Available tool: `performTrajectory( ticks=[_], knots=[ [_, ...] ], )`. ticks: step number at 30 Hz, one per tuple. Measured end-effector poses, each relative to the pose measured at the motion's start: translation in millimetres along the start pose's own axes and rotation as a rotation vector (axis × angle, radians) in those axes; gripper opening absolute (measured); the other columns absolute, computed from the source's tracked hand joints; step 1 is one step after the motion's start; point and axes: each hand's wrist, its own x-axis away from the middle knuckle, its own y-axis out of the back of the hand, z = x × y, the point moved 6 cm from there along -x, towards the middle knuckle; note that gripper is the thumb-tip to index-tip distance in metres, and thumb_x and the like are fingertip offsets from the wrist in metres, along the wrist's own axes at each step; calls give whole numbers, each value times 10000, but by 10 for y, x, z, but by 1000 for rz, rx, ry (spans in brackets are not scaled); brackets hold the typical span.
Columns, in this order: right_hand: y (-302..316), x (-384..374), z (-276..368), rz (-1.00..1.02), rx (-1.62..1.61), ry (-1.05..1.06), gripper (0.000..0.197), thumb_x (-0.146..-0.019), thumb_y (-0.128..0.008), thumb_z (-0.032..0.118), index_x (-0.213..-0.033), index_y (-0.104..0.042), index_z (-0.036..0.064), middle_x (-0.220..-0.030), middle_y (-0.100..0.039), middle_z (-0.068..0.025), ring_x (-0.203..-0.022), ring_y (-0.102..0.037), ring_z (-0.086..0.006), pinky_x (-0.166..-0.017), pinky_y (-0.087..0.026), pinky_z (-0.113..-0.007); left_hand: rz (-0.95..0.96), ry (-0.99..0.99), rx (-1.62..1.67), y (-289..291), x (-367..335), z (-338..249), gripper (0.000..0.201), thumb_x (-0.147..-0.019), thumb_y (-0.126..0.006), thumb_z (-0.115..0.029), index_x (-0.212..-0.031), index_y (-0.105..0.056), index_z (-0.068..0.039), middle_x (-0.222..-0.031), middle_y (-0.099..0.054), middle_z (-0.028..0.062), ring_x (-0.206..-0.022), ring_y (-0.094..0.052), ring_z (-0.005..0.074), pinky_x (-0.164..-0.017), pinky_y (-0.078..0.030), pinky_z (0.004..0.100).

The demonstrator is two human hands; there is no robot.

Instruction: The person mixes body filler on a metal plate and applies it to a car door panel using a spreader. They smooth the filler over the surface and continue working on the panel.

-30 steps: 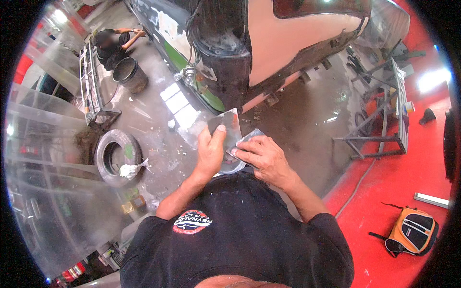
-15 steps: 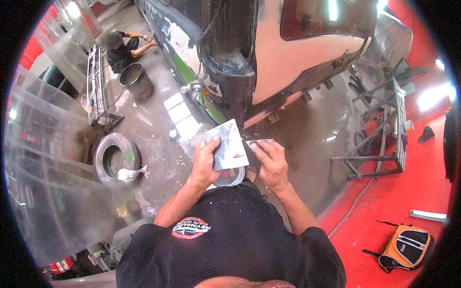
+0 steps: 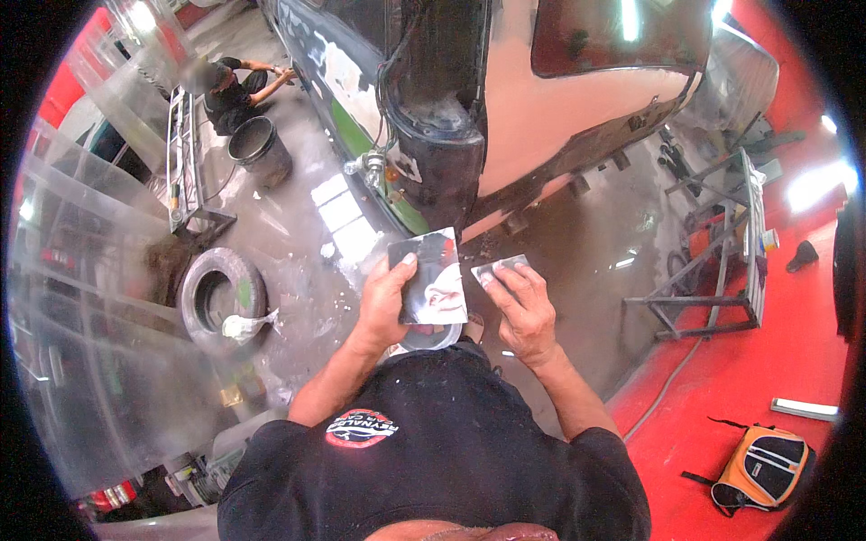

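Gripping a plate [image 3: 435, 293] by its edge in the left hand [image 3: 383, 298]. Pinching a smaller plate [image 3: 499, 264] in the right hand [image 3: 524, 316], just apart.

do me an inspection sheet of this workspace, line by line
Surface: grey floor with pale specks and light reflections; red floor on the right
Things at hand: square reflective plate and smaller flat piece, held apart; round container partly hidden by the plate
Clutter: tire with crumpled pale plastic on it; black bucket; orange-and-black backpack
Hands: left hand grips the plate; right hand pinches the smaller piece
Cables: grey cord on the red floor; wires at the corner of the vehicle
Surroundings: metal stand at right; clear plastic sheeting at left; crouching person upper left
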Motion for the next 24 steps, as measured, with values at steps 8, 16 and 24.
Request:
performTrajectory(
  ticks=[8,16,24],
  knots=[
    [-121,-191,413,271,-264,65,484,-673,-666,-43,-1126,-727,114,-1129,-701,-65,-1045,-637,-293,-927,-511,-404,-68,-343,-588,-43,68,-56,311,-1050,-461,-158,-1250,-625,16,-1152,-664,76,-997,-600,152,-905,-488,324],
    [171,-267,599,122,-402,143,478,-724,-658,-62,-1182,-691,68,-1261,-654,-117,-1167,-584,-326,-1000,-475,-426,-204,-332,-178,155,9,-82,275,-1033,-517,-160,-1253,-587,-12,-1108,-646,45,-962,-612,132,-826,-520,313],
    [-227,-9,173,19,-105,-87,495,-752,-647,-43,-1228,-682,91,-1242,-632,-136,-1157,-570,-373,-1001,-484,-455,-125,-71,154,212,110,21,274,-1033,-516,-161,-1253,-578,-11,-1082,-698,102,-957,-697,199,-831,-584,356]
  ],
)
